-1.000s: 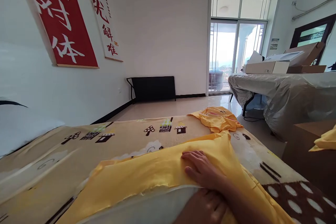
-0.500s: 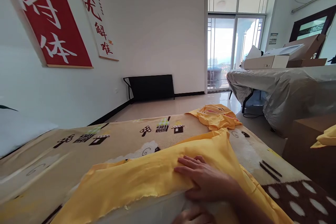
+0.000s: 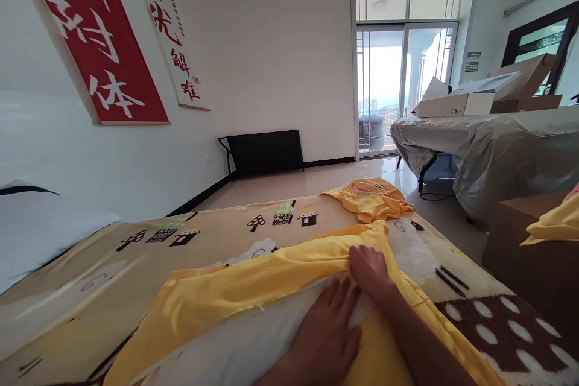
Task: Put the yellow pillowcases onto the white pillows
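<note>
A yellow cloth (image 3: pixel 271 277), probably a garment, lies spread on a patterned blanket (image 3: pixel 235 230). Its front opening shows a whitish, smooth sheet-like insert (image 3: pixel 253 329) beneath the edge. My right hand (image 3: pixel 368 265) is closed on the cloth's edge near its upper right corner, fingers curled over the fabric. Beside it, my left hand (image 3: pixel 328 325) rests flat on the insert with fingers stretched out, their tips close to the gathered edge. Farther back on the blanket sits a second yellow garment (image 3: pixel 371 199), crumpled, with dark and pink print.
To the right stand a brown cardboard box (image 3: pixel 520 217) with yellow cloth (image 3: pixel 556 220) over it, and a plastic-covered table (image 3: pixel 497 145) bearing open boxes (image 3: pixel 470 102). A black folded panel (image 3: pixel 265 152) leans on the far wall. A white pillow-like shape (image 3: pixel 54 223) lies left.
My right hand has gone from lying on the yellow cloth to gripping its edge, farther right. The left hand has come forward onto the insert. The cloth's edge is drawn back, baring more insert.
</note>
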Tool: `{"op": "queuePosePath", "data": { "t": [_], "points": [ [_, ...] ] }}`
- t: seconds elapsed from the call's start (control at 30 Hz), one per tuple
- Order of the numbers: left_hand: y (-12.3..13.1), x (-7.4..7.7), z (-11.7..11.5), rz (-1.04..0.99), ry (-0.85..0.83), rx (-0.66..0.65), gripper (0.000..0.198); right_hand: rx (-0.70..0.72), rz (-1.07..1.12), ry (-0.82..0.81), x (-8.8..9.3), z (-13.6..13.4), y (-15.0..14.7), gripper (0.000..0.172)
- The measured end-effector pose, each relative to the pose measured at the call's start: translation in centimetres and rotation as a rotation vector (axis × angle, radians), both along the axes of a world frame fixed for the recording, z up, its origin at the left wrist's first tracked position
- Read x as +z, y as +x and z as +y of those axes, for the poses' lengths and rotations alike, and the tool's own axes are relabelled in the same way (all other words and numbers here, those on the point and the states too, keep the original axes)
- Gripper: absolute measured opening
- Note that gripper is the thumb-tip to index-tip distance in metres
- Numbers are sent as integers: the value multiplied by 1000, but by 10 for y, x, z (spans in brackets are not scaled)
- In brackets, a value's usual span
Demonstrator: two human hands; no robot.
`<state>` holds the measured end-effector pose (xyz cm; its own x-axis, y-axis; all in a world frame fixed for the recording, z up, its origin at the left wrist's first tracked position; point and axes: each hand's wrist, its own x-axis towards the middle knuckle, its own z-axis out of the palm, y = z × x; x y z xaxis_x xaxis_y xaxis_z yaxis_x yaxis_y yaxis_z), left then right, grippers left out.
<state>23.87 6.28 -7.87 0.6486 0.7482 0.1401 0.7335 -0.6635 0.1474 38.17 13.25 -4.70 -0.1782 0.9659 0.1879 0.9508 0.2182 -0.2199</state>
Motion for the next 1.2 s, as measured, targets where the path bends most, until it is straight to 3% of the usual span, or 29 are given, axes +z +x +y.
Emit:
{"op": "queuePosePath", "data": {
  "t": [0.17, 0.27, 0.33, 0.47, 0.53, 0.63, 0.7, 0.77, 0.87, 0.97, 1.1, 1.2],
  "points": [
    [18, 32, 6, 256, -120, 32, 52, -65, -34, -6, 6, 7, 27, 26],
    [48, 54, 26, 431, -224, -56, 40, -130, -30, 40, 2, 6, 45, 30],
    [69, 59, 45, 470, -304, -108, 30, -174, -15, 64, -2, 5, 54, 31],
    [86, 41, 78, 318, -370, -146, 22, -201, 44, 77, -5, 9, 64, 33],
    [79, 23, 88, 175, -370, -136, 28, -201, 128, 91, -7, 16, 69, 37],
    [62, -3, 94, -38, -354, -42, 39, -55, 375, 95, -13, 29, 73, 33],
    [57, -16, 94, -199, -266, 79, 41, 49, 571, 98, -20, 39, 73, 24],
    [60, -24, 94, -286, -104, 145, 35, 66, 739, 101, -29, 48, 72, 21],
    [70, -30, 95, -181, 117, -2, 39, 53, 895, 87, -38, 56, 71, 25],
    [77, -36, 99, -27, 197, -152, 49, 115, 966, 53, -40, 57, 73, 26],
    [77, -40, 101, 199, 145, -128, 41, 219, 993, -59, -30, 50, 83, 23],
    [79, -36, 101, 288, 113, -151, 31, 233, 883, -39, -18, 41, 93, 35]
  ]
}}
